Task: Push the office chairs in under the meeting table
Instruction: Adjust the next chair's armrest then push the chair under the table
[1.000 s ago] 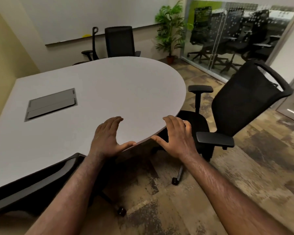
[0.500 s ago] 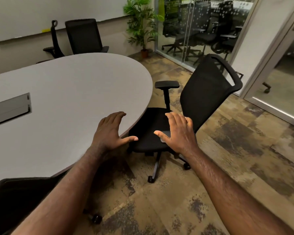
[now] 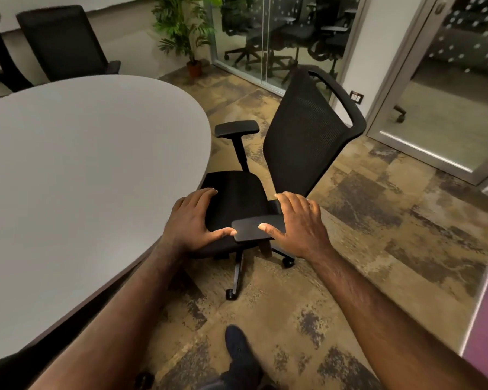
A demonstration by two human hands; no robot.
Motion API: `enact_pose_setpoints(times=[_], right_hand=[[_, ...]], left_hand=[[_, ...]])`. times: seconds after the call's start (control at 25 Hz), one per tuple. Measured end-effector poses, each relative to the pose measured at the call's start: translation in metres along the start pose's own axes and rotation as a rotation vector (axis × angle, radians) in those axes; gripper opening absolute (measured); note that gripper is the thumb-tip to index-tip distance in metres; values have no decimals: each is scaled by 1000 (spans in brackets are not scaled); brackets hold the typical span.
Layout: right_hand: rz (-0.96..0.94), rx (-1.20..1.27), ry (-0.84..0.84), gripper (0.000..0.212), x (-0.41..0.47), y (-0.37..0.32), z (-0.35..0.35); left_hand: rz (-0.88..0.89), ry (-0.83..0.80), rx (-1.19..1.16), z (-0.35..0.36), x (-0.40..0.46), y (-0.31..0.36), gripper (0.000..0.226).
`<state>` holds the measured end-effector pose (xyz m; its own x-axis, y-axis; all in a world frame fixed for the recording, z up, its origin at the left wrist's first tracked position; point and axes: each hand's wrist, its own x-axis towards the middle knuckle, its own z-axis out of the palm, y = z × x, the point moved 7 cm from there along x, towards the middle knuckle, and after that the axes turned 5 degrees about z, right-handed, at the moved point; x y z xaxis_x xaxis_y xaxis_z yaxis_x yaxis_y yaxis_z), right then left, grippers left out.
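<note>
A black mesh-backed office chair (image 3: pixel 304 136) stands at the rounded end of the grey meeting table (image 3: pixel 82 170), its seat partly under the edge and its back angled away to the right. My left hand (image 3: pixel 193 220) and my right hand (image 3: pixel 296 223) are stretched out in front of me, fingers spread, holding nothing. They hover on either side of the chair's near armrest (image 3: pixel 251 228). Whether they touch it I cannot tell.
Two more black chairs (image 3: pixel 62 43) stand at the table's far side by the wall. A potted plant (image 3: pixel 186 32) is in the corner beside a glass partition (image 3: pixel 271 38). A glass door (image 3: pixel 445 88) is at right. My foot (image 3: pixel 237 347) is on the patterned carpet.
The view has swung right and closer to the chair. Both hands have left the table's edge and now reach over the chair's near armrest.
</note>
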<state>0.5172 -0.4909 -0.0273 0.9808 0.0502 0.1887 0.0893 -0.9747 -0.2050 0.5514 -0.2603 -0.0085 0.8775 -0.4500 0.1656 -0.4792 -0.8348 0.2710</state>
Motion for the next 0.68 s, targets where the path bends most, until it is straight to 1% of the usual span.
enact_pose_setpoints(times=[0.36,0.52,0.68], right_hand=[[11,-11,-162,91,40,28,59],[-10,-16,-260,93,52,41,89],[-58,-11,-361,95,64,54,124]], left_hand=[[-4,-152,-73,58,58,-23,109],[-52,-229,-78,86,65,-31,110],[-144,-319,-102,127,65,-40,114]])
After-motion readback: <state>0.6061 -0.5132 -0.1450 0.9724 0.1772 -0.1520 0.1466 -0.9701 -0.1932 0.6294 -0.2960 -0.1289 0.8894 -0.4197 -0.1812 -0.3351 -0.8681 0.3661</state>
